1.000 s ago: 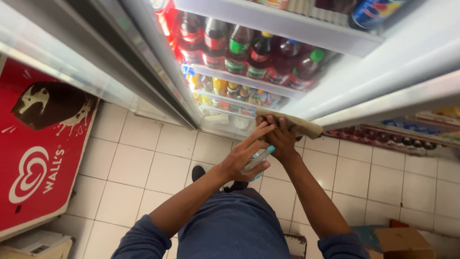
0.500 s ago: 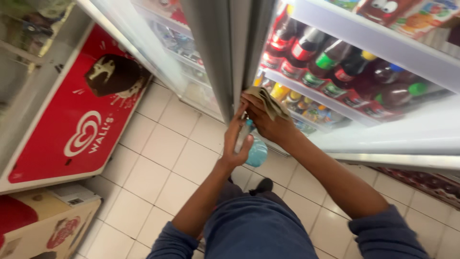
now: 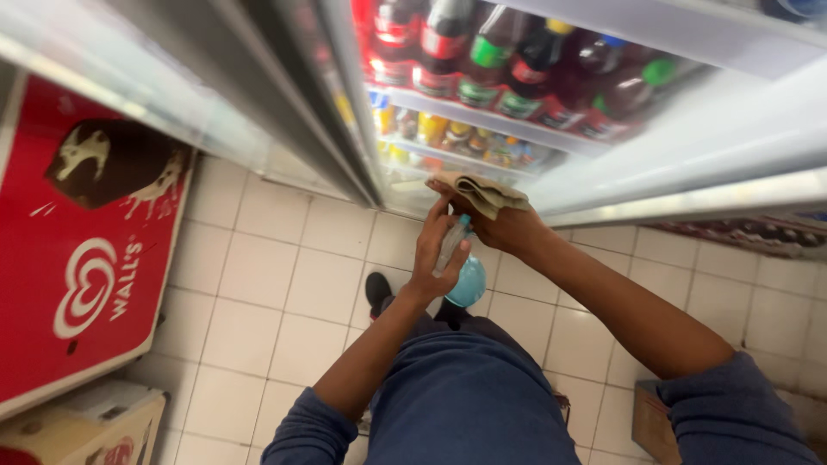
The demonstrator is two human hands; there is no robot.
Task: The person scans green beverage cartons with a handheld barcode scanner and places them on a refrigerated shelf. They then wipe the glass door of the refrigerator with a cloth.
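Observation:
My left hand [image 3: 433, 251] grips the neck of a clear spray bottle [image 3: 463, 275] with a pale blue, rounded base, held in front of my body above the tiled floor. My right hand [image 3: 508, 228] holds a folded beige cloth [image 3: 478, 190] just below the front edge of an open drinks fridge [image 3: 517, 129]. The two hands touch at the top of the bottle. Dark soft-drink bottles [image 3: 508, 69] with red, green and blue caps stand on the fridge's upper shelf, and smaller yellow ones sit lower down.
The fridge's glass door [image 3: 258, 95] swings out at the left. A red chest freezer lid [image 3: 77, 258] lies at the left, with a cardboard box [image 3: 86, 430] below it. Another brown box [image 3: 650, 413] sits at the lower right. White floor tiles [image 3: 276, 284] lie underfoot.
The view has swung back to the right. My hands stay together at the fridge's edge, the cloth still in the right and the bottle in the left.

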